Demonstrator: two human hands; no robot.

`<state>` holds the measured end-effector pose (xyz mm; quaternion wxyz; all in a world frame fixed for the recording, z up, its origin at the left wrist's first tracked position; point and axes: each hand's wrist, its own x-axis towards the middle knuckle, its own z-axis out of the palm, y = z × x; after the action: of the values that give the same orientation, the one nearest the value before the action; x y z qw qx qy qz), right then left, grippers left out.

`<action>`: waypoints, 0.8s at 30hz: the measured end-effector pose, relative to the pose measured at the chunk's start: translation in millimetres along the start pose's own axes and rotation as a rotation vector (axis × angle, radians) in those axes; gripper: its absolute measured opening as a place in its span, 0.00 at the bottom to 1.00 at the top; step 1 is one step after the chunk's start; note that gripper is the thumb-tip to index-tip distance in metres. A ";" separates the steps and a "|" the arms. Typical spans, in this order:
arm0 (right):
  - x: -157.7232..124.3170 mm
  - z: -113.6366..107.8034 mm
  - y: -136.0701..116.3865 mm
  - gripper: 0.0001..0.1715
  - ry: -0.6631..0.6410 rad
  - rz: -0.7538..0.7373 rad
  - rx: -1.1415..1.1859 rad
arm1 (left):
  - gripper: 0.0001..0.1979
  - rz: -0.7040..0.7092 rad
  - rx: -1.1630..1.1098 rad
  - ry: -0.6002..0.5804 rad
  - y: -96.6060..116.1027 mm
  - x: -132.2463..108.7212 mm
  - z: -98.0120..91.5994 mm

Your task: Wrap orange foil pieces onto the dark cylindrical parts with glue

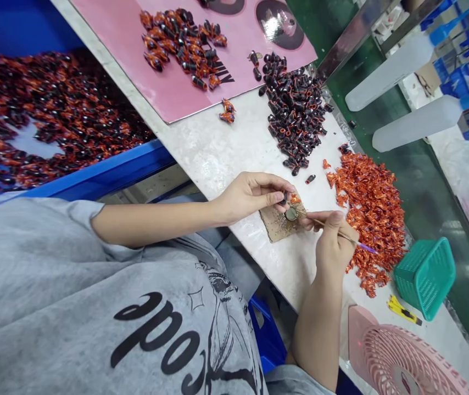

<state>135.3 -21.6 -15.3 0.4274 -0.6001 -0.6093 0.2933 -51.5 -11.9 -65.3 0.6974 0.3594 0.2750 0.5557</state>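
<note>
My left hand (pixel 255 196) pinches a small black plastic piece (pixel 283 198) over the table. In my right hand (pixel 335 236) is a thin paintbrush (pixel 347 237) with a purple end, its tip pointing at a small round dish (pixel 291 214). The dish rests on a stained piece of cardboard (pixel 275 227). An orange piece (pixel 295 198) shows just beside my left fingertips; whether it touches the black piece I cannot tell. Beyond my hands lie a pile of black pieces (pixel 296 109) and a heap of orange pieces (pixel 372 203).
Joined black-and-orange pieces (pixel 185 46) lie on a pink sheet (pixel 160 99), and many more fill a blue bin (pixel 94 167) at left. To the right are a green basket (pixel 424 280), a yellow cutter (pixel 403 311) and a pink fan (pixel 407 356). White bottles (pixel 416 123) stand behind.
</note>
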 end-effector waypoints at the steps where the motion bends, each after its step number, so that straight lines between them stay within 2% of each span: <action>1: -0.5 -0.4 -1.8 0.38 0.048 -0.003 0.025 | 0.21 -0.014 -0.042 0.004 -2.5 0.7 -0.8; 4: -2.7 -0.8 -6.4 0.36 0.160 -0.031 0.113 | 0.23 -0.039 -0.076 0.014 -6.0 2.8 -2.3; 7: -5.4 0.6 -10.1 0.33 0.180 -0.073 0.177 | 0.22 -0.026 -0.024 0.044 -5.6 4.1 -1.3; 15: -12.4 5.6 -15.3 0.24 0.053 -0.192 0.231 | 0.19 -0.168 -0.046 0.065 0.3 6.7 2.4; 24: -15.9 5.5 -12.1 0.20 -0.076 -0.233 0.255 | 0.17 -0.225 -0.148 0.030 4.8 6.8 4.5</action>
<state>123.4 -37.7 -10.0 0.5080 -0.4549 -0.6480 0.3393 -49.2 -5.6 -58.7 0.7758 0.2653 0.2824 0.4980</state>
